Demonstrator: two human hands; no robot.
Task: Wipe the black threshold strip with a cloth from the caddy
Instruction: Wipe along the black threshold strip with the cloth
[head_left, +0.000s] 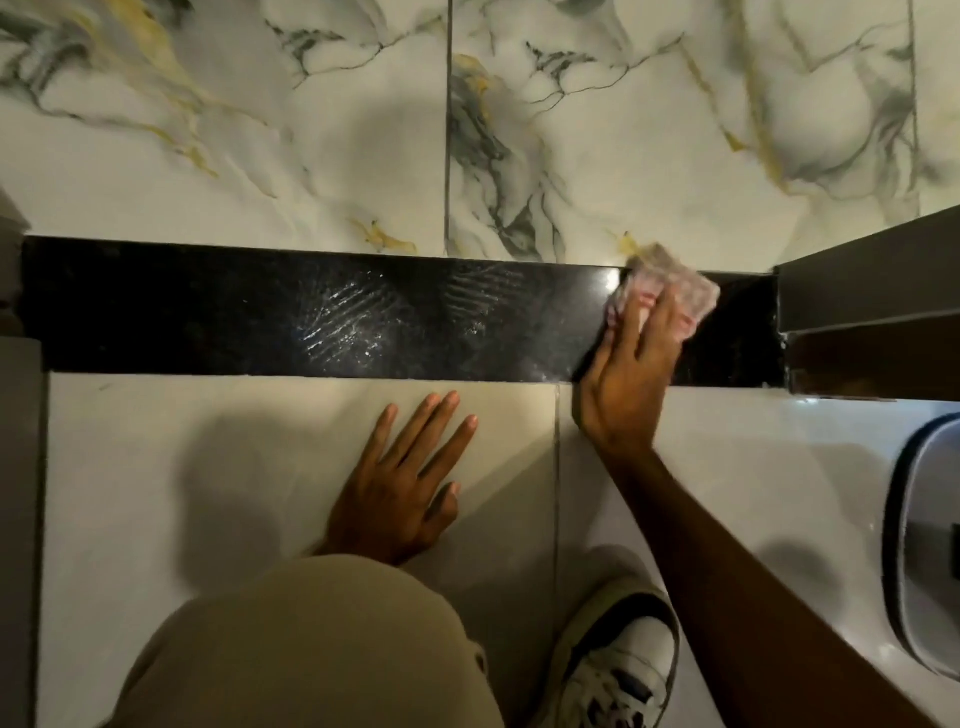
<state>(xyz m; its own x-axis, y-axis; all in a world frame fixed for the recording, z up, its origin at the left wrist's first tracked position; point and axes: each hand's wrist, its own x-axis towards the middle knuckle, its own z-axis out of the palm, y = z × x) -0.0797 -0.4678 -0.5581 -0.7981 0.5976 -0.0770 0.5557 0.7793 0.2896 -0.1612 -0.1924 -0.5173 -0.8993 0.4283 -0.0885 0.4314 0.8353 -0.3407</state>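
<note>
The right hand (631, 364) presses a folded pinkish cloth (670, 288) flat, fingers spread over it, on the black threshold strip (311, 312) at about 2 o'clock in view. The left hand (405, 473) lies splayed on the pale floor tile (156, 467) at 6 o'clock, holding nothing.

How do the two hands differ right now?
The right hand lies on the black strip, pressing the cloth; the left hand rests on the pale floor tile, holding nothing. Right fingers curl over the cloth; left fingers spread flat. Both are palm down.
</note>
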